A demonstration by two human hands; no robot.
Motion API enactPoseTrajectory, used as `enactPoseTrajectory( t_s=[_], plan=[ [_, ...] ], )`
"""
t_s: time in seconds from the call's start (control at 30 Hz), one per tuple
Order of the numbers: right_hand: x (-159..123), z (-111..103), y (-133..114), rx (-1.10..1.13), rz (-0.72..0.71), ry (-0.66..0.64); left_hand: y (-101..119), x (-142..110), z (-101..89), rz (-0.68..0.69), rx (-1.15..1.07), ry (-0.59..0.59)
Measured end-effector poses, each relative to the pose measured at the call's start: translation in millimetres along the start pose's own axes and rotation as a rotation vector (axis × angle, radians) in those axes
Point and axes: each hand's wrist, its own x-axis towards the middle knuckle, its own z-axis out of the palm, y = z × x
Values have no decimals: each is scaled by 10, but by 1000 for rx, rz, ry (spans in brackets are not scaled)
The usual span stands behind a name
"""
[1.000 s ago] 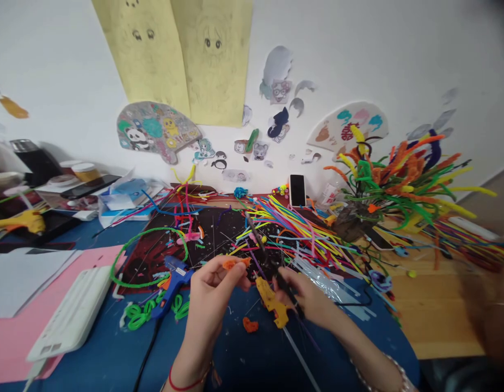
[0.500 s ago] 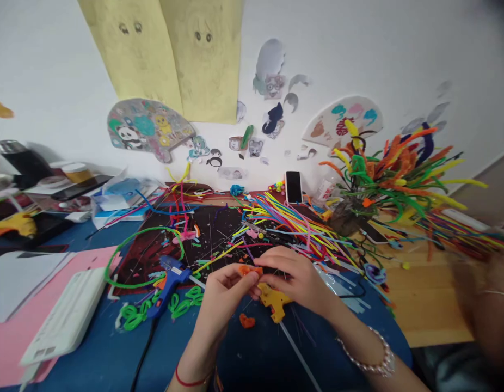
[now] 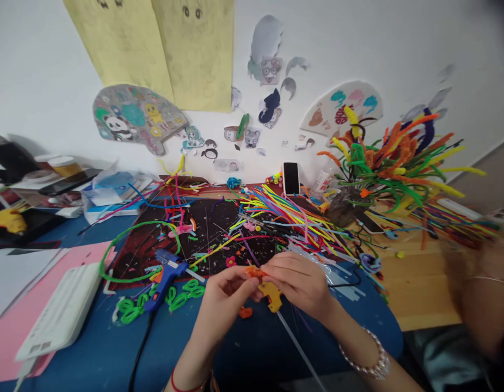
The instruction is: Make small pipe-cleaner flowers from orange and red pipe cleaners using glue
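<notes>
Both hands meet over the blue table (image 3: 186, 351), pinching one small fuzzy orange pipe-cleaner piece (image 3: 254, 271). My left hand (image 3: 227, 296) grips it between thumb and fingers, and my right hand (image 3: 296, 280) closes on its right side. Fingers hide part of its shape. Just beneath the hands lies a yellow glue gun (image 3: 272, 296), partly covered, with a clear glue stick (image 3: 299, 348) sticking out toward me. A second orange pipe-cleaner piece (image 3: 245, 312) rests on the table below my fingers.
A blue glue gun (image 3: 166, 277) and green pipe-cleaner loops (image 3: 131, 310) lie at left, near a white power strip (image 3: 58, 310). Colourful pipe cleaners (image 3: 293, 212) cover the dark mat (image 3: 154, 239). A bunch of pipe-cleaner flowers (image 3: 391, 158) stands right, beside another person's arm (image 3: 486, 288).
The view has shifted slightly. My fingers have drawn closer around the orange piece, which remains held by both hands. The loose orange piece is now partly hidden by my left hand.
</notes>
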Motion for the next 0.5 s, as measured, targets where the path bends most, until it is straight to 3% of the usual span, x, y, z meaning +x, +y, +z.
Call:
enactPoseTrajectory(
  t_s=[0.23, 0.37, 0.5],
  plan=[
    [-8, 104, -228, 25, 262, 90, -238, -78, 95, 292, 237, 255],
    [-39, 180, -336, -84, 226, 185, -397, -150, 162, 572, 426, 374],
    [-73, 235, -422, -294, 73, 274, -462, -195, 201, 738, 479, 423]
  ],
)
